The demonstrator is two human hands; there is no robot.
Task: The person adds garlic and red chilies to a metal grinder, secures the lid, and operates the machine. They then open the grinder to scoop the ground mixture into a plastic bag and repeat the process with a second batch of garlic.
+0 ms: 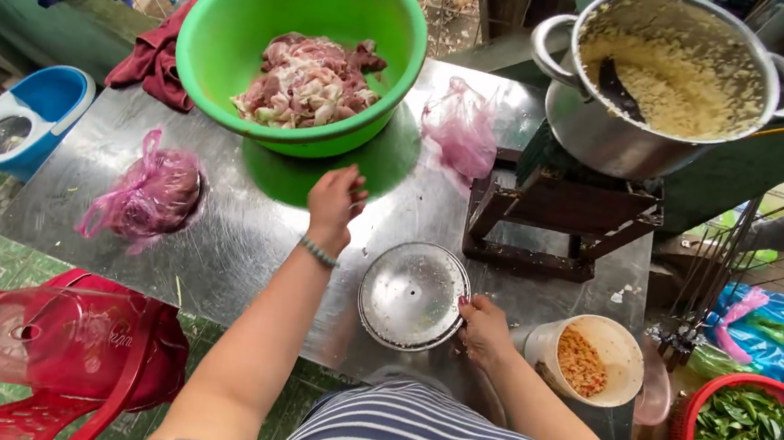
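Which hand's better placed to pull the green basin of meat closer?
Left. The left hand is stretched out just below the green basin of raw meat, nearly touching. The right hand rests at the metal lid, farther back.

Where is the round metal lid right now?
In the head view, the round metal lid lies flat on the steel table, front centre, touched by the right hand, beside the white tub of orange bits.

Bare steel (pixel 245 234) lies open between green bowl (pixel 302 46) and metal lid (pixel 413 295)
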